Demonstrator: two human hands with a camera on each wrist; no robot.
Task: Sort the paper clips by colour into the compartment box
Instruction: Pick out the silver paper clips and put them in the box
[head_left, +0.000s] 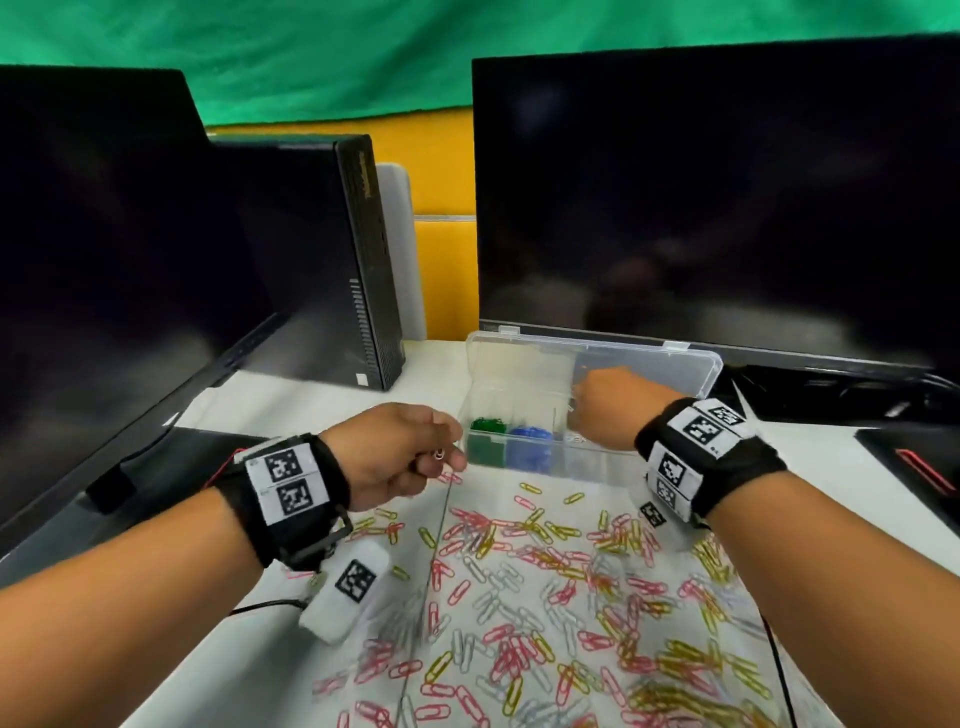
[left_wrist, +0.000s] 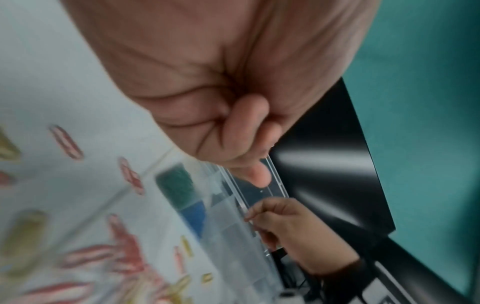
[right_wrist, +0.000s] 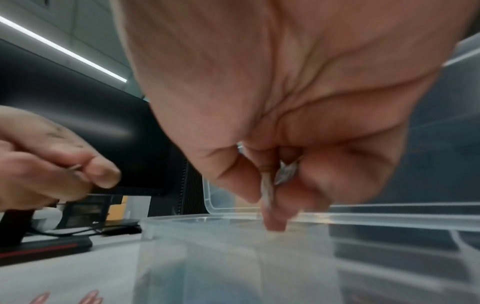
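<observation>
A clear compartment box (head_left: 597, 462) stands with its lid open in front of the right monitor. One front compartment holds green clips (head_left: 485, 427) and the one beside it blue clips (head_left: 531, 439). My right hand (head_left: 577, 408) hovers over the box's middle, fingers curled down, pinching pale silvery paper clips (right_wrist: 281, 174) just above the box rim (right_wrist: 233, 221). My left hand (head_left: 441, 458) is left of the box and pinches one silvery paper clip (head_left: 439, 455) between thumb and forefinger. Red, yellow and white clips (head_left: 545, 597) lie scattered on the table near me.
Two dark monitors (head_left: 727, 208) stand behind the box and at the left, with a black computer case (head_left: 337, 260) between them. A black base with a red stripe (head_left: 924, 473) sits at the right. A white tagged device (head_left: 345, 592) and cables hang under my left wrist.
</observation>
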